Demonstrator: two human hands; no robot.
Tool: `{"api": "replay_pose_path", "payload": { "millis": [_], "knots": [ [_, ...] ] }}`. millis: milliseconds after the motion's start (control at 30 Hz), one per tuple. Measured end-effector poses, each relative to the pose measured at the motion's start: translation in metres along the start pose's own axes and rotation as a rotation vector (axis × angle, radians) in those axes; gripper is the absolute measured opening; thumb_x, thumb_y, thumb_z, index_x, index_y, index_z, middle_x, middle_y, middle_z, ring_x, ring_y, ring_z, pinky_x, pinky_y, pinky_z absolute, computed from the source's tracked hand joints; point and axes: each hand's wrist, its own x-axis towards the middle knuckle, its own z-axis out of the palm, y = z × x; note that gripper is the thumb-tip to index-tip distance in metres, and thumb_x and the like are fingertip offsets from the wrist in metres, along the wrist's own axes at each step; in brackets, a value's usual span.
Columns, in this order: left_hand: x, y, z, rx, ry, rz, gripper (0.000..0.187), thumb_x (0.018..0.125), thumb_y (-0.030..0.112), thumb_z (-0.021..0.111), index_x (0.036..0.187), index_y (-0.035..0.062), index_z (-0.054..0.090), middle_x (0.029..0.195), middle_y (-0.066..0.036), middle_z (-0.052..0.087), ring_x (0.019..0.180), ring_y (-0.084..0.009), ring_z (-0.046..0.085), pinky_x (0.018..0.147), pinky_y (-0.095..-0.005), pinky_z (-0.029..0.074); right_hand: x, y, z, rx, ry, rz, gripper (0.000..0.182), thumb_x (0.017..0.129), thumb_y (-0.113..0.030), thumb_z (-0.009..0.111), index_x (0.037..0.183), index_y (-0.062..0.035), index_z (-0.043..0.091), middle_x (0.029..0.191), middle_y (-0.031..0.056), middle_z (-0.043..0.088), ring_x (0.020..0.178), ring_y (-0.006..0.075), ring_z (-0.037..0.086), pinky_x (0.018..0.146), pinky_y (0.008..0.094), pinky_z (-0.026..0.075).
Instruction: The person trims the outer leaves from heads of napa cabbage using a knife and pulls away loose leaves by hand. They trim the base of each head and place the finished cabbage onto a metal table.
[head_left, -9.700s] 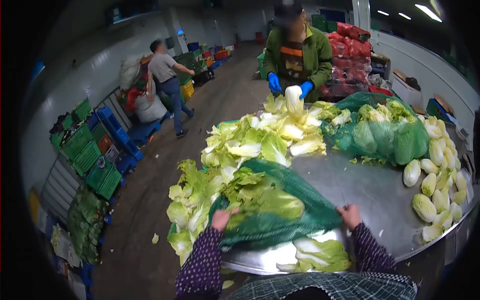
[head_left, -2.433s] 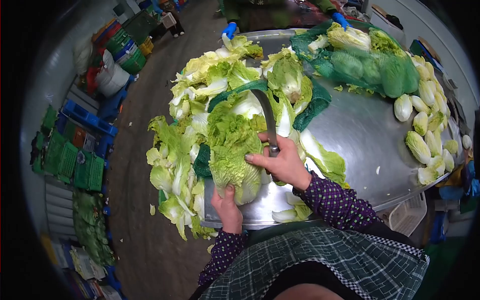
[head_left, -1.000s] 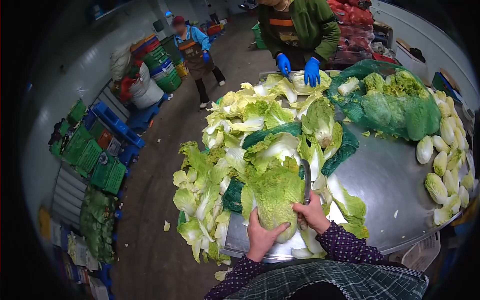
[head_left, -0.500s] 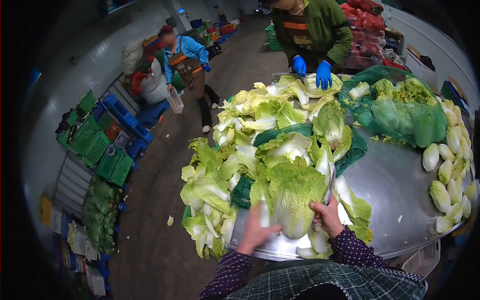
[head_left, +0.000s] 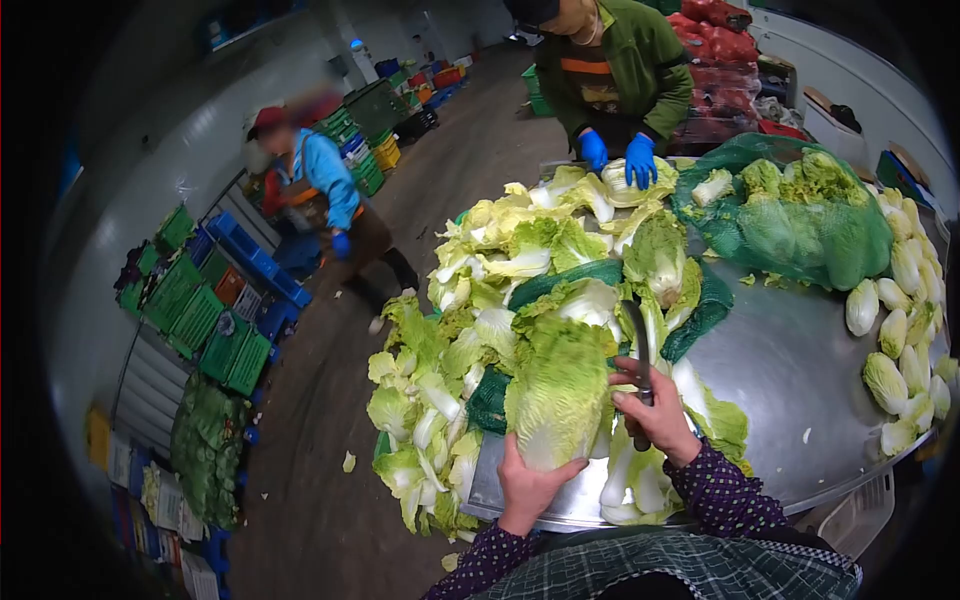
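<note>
A large napa cabbage with pale green, crinkled leaves stands tilted in front of me over the near side of the metal table. My left hand is closed around its lower end, thumb across the white base. In my right hand is a knife, its dark curved blade pointing away from me and its handle in my palm. Fingertips of that hand reach to the cabbage's right side. Loose cabbage leaves lie beneath my hands, and another napa cabbage rests farther back.
Trimmed leaves pile along the table's left side. A green mesh bag holds cabbages at the back right, beside stripped cabbages. A co-worker's blue-gloved hands touch a cabbage opposite. Another person walks on the left, near green crates.
My left hand has closed on the cabbage base, and the cabbage has shifted left. My right hand has moved slightly up with the knife. The walking person has moved left.
</note>
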Motion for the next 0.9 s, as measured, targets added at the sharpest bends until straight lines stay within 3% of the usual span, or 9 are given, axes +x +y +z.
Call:
{"api": "replay_pose_path", "payload": {
  "millis": [367,500,567,633,700,733,767,833,900],
  "knots": [
    [-0.005,-0.005,0.001,0.145,0.219,-0.034,0.039,0.084,0.018,0.066,0.111,-0.0085,0.055,0.092,-0.013,0.065,0.085,-0.0158,0.059,0.078,-0.0308,0.048,0.001,0.011,-0.02,0.058,0.043,0.069,0.011,0.078,-0.005,0.059,0.087,-0.0014,0.054,0.056,0.0011,0.052,0.042,0.0093,0.05,0.039,0.0243,0.04],
    [0.007,0.003,-0.004,-0.386,0.304,-0.326,0.053,0.096,0.041,0.046,0.13,0.0004,0.045,0.122,-0.012,0.055,0.106,-0.0226,0.057,0.091,-0.0355,0.046,0.002,0.036,-0.039,0.193,0.131,0.124,0.006,0.08,-0.005,0.056,0.08,-0.0026,0.05,0.054,0.0015,0.049,0.041,0.0099,0.048,0.038,0.0246,0.04],
    [0.016,0.008,-0.012,-0.795,0.301,-0.423,0.061,0.095,0.051,0.04,0.137,0.0074,0.037,0.134,-0.012,0.047,0.119,-0.0241,0.049,0.098,-0.0388,0.042,0.001,0.066,-0.053,-0.183,0.159,0.202,0.011,0.077,-0.008,0.059,0.081,-0.0012,0.051,0.054,0.0025,0.051,0.043,0.0103,0.049,0.04,0.0254,0.04],
    [0.014,0.016,-0.014,-0.84,0.217,-0.403,0.066,0.093,0.053,0.041,0.14,0.0073,0.033,0.138,-0.012,0.042,0.123,-0.0255,0.045,0.101,-0.0402,0.039,0.002,0.068,-0.051,-0.429,0.151,0.153,0.024,0.076,-0.012,0.063,0.094,0.0021,0.057,0.058,0.0038,0.054,0.045,0.0104,0.051,0.042,0.0256,0.042],
    [0.018,0.016,-0.007,-0.891,0.115,-0.391,0.072,0.092,0.056,0.043,0.143,0.0072,0.028,0.142,-0.012,0.037,0.127,-0.0269,0.041,0.105,-0.0415,0.036,0.006,0.068,-0.044,-0.353,0.079,-0.07,0.064,0.075,-0.03,0.072,0.124,0.0043,0.05,0.096,0.0126,0.063,0.052,0.0108,0.053,0.048,0.0264,0.045],
    [0.013,0.011,-0.007,-0.89,0.005,-0.383,0.076,0.09,0.059,0.044,0.143,0.0069,0.027,0.143,-0.012,0.037,0.126,-0.0269,0.043,0.104,-0.0417,0.037,-0.003,0.013,-0.026,-0.219,-0.076,0.077,0.073,0.074,-0.037,0.073,0.129,0.0042,0.045,0.11,0.0145,0.06,0.056,0.011,0.054,0.054,0.0264,0.047],
    [0.008,0.005,-0.007,-0.892,-0.107,-0.375,0.08,0.088,0.062,0.046,0.142,0.0066,0.027,0.143,-0.012,0.036,0.125,-0.0269,0.044,0.103,-0.042,0.038,-0.003,-0.015,-0.012,-0.246,-0.142,-0.031,0.078,0.075,-0.035,0.074,0.133,0.003,0.04,0.111,0.014,0.06,0.055,0.0084,0.052,0.054,0.0249,0.046],
    [0.002,-0.001,-0.004,-0.904,-0.179,-0.428,0.081,0.084,0.057,0.056,0.14,0.0053,0.03,0.14,-0.011,0.039,0.122,-0.0257,0.047,0.101,-0.0405,0.04,0.005,-0.016,0.005,-0.219,-0.13,-0.275,0.063,0.076,-0.03,0.074,0.124,0.0031,0.05,0.105,0.0123,0.061,0.054,0.0067,0.051,0.051,0.0241,0.045],
    [0.003,0.015,0.005,-0.59,-0.089,-0.219,0.079,0.079,0.046,0.071,0.134,0.0019,0.035,0.131,-0.012,0.046,0.118,-0.0249,0.05,0.099,-0.0385,0.042,0.008,-0.031,0.012,-0.014,-0.089,0.019,0.03,0.08,-0.022,0.071,0.096,0.0011,0.059,0.069,-0.0012,0.056,0.056,0.0037,0.051,0.046,0.021,0.04]
  ]
}}
